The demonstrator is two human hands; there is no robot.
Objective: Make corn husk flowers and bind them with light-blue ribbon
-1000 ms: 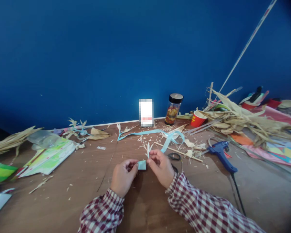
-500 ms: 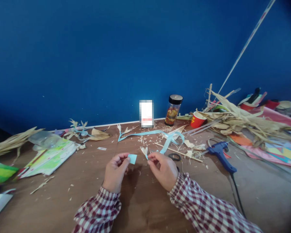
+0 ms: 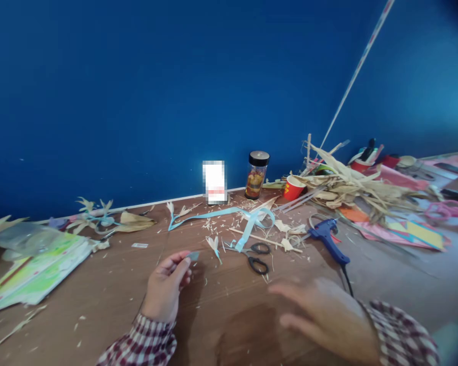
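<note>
Lying across the back of the brown table [image 3: 99, 305] is a big pile of dry husks [image 3: 351, 185]. A red cup [image 3: 293, 188] sits tipped beside it; what is inside cannot be seen. A jar [image 3: 256, 174] with a black lid holds something yellow and orange. The blurry right hand [image 3: 324, 317] hovers flat with fingers spread, holding nothing. The left hand [image 3: 167, 287] pinches a tiny blue paper piece [image 3: 194, 255] just above the table, near the black scissors [image 3: 256, 256].

1 head camera looks forward and down, close over the table [image 3: 99, 305]
</note>
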